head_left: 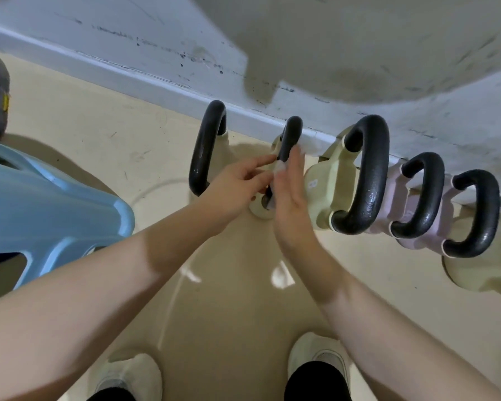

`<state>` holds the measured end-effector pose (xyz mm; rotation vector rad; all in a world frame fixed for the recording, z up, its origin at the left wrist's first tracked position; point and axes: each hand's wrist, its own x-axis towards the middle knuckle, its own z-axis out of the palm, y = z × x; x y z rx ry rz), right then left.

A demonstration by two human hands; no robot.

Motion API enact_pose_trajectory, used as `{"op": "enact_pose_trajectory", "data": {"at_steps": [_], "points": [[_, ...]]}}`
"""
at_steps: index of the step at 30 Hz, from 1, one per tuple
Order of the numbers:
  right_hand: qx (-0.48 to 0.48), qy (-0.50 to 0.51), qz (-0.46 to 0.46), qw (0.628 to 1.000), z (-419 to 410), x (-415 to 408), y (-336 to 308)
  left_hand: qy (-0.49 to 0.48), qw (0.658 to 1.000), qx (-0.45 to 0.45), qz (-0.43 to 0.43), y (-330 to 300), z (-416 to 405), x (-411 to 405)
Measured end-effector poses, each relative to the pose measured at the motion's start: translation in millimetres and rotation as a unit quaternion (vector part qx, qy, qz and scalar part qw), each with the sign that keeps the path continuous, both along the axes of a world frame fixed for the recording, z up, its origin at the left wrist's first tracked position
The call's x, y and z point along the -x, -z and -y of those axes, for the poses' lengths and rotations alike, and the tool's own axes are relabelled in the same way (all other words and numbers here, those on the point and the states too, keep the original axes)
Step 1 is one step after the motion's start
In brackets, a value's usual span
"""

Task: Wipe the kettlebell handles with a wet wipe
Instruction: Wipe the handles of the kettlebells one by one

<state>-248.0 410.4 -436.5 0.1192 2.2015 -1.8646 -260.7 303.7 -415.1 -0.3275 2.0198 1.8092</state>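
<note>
Five kettlebells stand in a row on the cream floor along the foot of a scuffed white wall, each with a black handle. Both hands meet at the second handle from the left. The left hand reaches in from the left with its fingers stretched out and loosely spread, their tips touching the lower part of that handle. The right hand stands edge-on just right of it, fingers straight and together, pressed flat against the handle. A small pale piece, the wipe, shows between the two hands on the handle; it is too blurred to tell which fingers pinch it. The first handle stands free to the left of the hands. To the right, the third handle sits on a cream body, the fourth handle on a pale pink one, and the fifth handle on a cream one near the frame edge. A light blue plastic stool is at the left. Two pale shoes show at the bottom.
</note>
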Motion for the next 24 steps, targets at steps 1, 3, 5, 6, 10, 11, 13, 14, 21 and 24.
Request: {"op": "enact_pose_trajectory", "data": {"at_steps": [1, 3, 5, 6, 10, 11, 13, 14, 21, 24], "points": [[0.017, -0.012, -0.014, 1.000, -1, -17, 2, 0.001, 1.000, -0.005, 0.001, 0, 0, 1], [0.038, 0.007, -0.045, 0.998, -7, -29, 4, 0.007, 1.000, -0.026, 0.014, -1, 1, 5], [0.017, 0.082, -0.037, 0.996, -10, 1, 11, 0.030, 0.999, -0.025, 0.029, -3, 3, 10], [0.004, 0.100, -0.020, 0.995, -8, 18, 11, 0.046, 0.999, -0.011, 0.027, -4, 3, 12], [-0.071, 0.035, -0.072, 0.994, 4, -3, 20, 0.073, 0.997, 0.033, 0.009, -2, 4, 15], [-0.077, 0.020, -0.091, 0.993, 5, -13, 21, 0.076, 0.996, 0.036, 0.005, -3, 3, 16], [-0.056, 0.035, -0.092, 0.994, -1, 3, 22, 0.076, 0.996, 0.038, 0.004, -3, 1, 18], [-0.032, 0.052, -0.060, 0.996, -3, 19, 19, 0.081, 0.996, 0.045, 0.001, -3, 0, 19], [0.073, 0.033, -0.016, 0.997, -4, 15, 4, 0.114, 0.991, 0.071, -0.001, -8, 4, 21], [0.127, 0.124, 0.044, 0.983, -4, 57, -11, 0.092, 0.993, 0.068, -0.004, -3, 1, 23]]}}
